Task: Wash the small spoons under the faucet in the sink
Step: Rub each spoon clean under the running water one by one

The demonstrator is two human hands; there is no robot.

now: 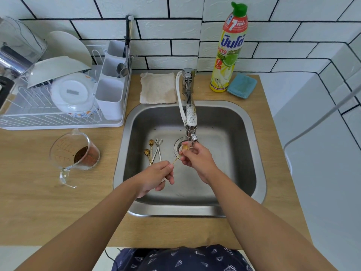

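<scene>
A gold spoon point(178, 157) is held over the sink point(252, 145), right under the faucet point(190, 122). The left hand point(156, 178) pinches the end of the handle with its fingers pressed together. The right hand point(197, 158) pinches the bowl end of the spoon, just below the faucet tip and above the drain point(177, 146). I cannot tell if water is running.

Four more small spoons point(154, 150) lie on the sink floor, on its left side. Two are gold and two are silver. Their bowls point to the back of the sink, and their handles run under the left hand.

On the bench point(58, 208), left of the sink, sits a clear measuring cup point(75, 153) with brown stuff in the bottom. A white dish rack point(58, 98) with plates stands at the back left corner. Behind the sink lies a tan cloth point(157, 88). Near the back right corner stand a yellow soap bottle point(228, 49) and a blue sponge point(242, 86), touching each other.
</scene>
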